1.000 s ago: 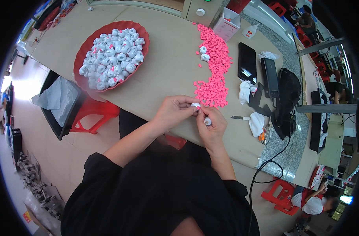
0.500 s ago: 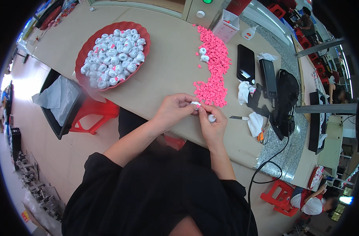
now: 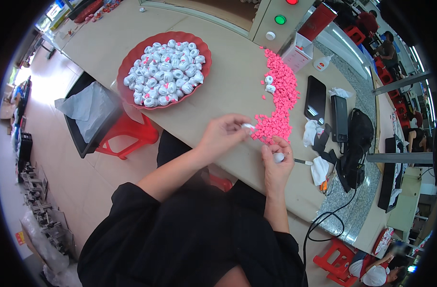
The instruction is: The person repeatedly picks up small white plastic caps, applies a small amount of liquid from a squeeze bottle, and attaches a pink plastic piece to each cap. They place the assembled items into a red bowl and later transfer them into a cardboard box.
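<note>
My left hand (image 3: 223, 135) pinches a small white rounded piece (image 3: 248, 126) between thumb and fingertips, at the near left end of a strip of small pink pieces (image 3: 281, 107). Over the table's near edge, my right hand (image 3: 278, 167) has its fingers curled round another white rounded piece (image 3: 278, 157). The two hands are apart. Two white pieces (image 3: 270, 88) lie on the left side of the pink strip. At the far left stands a red scalloped tray (image 3: 124, 67), heaped with white pieces that carry pink bits.
Right of the pink pieces lie a black phone (image 3: 315, 98), a dark oblong device (image 3: 339, 118), crumpled white tissue (image 3: 319, 171) and a blade-like tool (image 3: 303, 162). A white box (image 3: 297, 52) stands behind. Left of the table, a lined black bin (image 3: 79, 136) rests on a red stool (image 3: 132, 138).
My hands were together at the pink pieces and have drawn apart, the right one moving right and nearer. The whole view has shifted, so the table sits farther right.
</note>
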{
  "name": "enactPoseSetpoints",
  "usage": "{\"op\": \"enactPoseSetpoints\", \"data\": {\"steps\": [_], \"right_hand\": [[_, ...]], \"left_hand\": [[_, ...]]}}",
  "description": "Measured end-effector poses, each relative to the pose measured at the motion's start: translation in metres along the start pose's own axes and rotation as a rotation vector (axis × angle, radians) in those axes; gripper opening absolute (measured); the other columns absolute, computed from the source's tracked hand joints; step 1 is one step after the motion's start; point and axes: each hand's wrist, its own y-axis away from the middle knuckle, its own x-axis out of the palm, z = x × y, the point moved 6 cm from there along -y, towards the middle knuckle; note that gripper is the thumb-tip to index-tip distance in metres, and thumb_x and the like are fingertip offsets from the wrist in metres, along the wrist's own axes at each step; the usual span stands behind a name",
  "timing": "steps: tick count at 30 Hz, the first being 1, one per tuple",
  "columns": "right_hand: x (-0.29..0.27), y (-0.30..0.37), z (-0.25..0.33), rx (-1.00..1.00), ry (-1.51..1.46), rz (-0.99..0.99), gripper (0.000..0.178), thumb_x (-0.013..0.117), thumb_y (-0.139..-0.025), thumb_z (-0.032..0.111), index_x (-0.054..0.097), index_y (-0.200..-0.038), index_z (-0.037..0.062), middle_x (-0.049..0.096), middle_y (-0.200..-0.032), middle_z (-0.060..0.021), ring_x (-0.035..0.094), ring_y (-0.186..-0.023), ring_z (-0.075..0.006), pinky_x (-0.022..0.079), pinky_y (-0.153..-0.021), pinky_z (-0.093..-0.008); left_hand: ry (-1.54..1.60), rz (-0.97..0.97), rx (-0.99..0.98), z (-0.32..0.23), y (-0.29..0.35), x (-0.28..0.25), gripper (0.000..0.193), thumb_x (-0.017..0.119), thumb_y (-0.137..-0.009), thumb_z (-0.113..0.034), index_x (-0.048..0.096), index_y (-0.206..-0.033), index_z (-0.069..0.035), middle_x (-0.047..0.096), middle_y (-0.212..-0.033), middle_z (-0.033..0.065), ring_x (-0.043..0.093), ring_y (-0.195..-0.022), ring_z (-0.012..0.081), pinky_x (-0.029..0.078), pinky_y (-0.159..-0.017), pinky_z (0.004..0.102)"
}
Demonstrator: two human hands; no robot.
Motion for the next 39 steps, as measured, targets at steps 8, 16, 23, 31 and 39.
{"op": "enactPoseSetpoints", "data": {"steps": [8, 16, 23, 31, 39], "right_hand": [[-0.002, 0.000, -0.004, 0.122, -0.380, 0.130, 0.018, 0.058, -0.084, 0.013, 0.049, -0.097, 0.0023, 0.054, -0.081, -0.0083, 0.055, -0.063, -0.0159, 0.046, -0.052, -0.0260], [-0.004, 0.002, -0.001, 0.232, -0.522, 0.144, 0.021, 0.054, -0.087, 0.012, 0.047, -0.104, 0.0015, 0.056, -0.085, -0.0085, 0.056, -0.063, -0.0152, 0.046, -0.053, -0.0266], [-0.023, 0.000, 0.003, 0.092, -0.433, -0.005, 0.035, 0.063, -0.079, 0.002, 0.047, -0.109, 0.0005, 0.055, -0.092, -0.0083, 0.056, -0.071, -0.0146, 0.045, -0.055, -0.0246], [-0.032, -0.001, 0.021, -0.100, -0.373, -0.133, 0.031, 0.066, -0.075, 0.000, 0.053, -0.103, -0.0002, 0.055, -0.095, -0.0072, 0.055, -0.082, -0.0136, 0.046, -0.068, -0.0245], [-0.025, -0.004, 0.020, -0.094, -0.461, -0.023, 0.028, 0.064, -0.080, 0.010, 0.049, -0.102, 0.0012, 0.053, -0.093, -0.0082, 0.053, -0.075, -0.0137, 0.043, -0.060, -0.0252]], "left_hand": [[-1.405, -0.545, 0.877, -0.115, -0.022, -0.053, 0.018, 0.063, -0.073, -0.008, 0.063, -0.090, -0.003, 0.059, -0.101, 0.0106, 0.054, -0.095, 0.0263, 0.043, -0.080, 0.0365], [-1.200, 0.027, 0.526, -0.003, -0.122, 0.043, 0.025, 0.062, -0.075, -0.010, 0.058, -0.099, -0.004, 0.056, -0.096, 0.0125, 0.052, -0.095, 0.0305, 0.044, -0.080, 0.0384], [-0.736, 0.101, 0.261, -0.002, -0.122, 0.034, 0.019, 0.061, -0.081, -0.014, 0.056, -0.095, -0.002, 0.057, -0.086, 0.0087, 0.058, -0.076, 0.0195, 0.048, -0.065, 0.0333], [0.381, 0.285, -0.479, 0.030, -0.023, 0.016, 0.025, 0.046, -0.092, -0.020, 0.054, -0.102, 0.002, 0.057, -0.086, 0.0062, 0.057, -0.074, 0.0116, 0.049, -0.060, 0.0233], [0.092, 0.253, -0.292, 0.028, 0.006, 0.021, 0.027, 0.054, -0.086, -0.007, 0.050, -0.112, 0.001, 0.056, -0.090, 0.0032, 0.055, -0.078, 0.0082, 0.047, -0.067, 0.0209]]}}
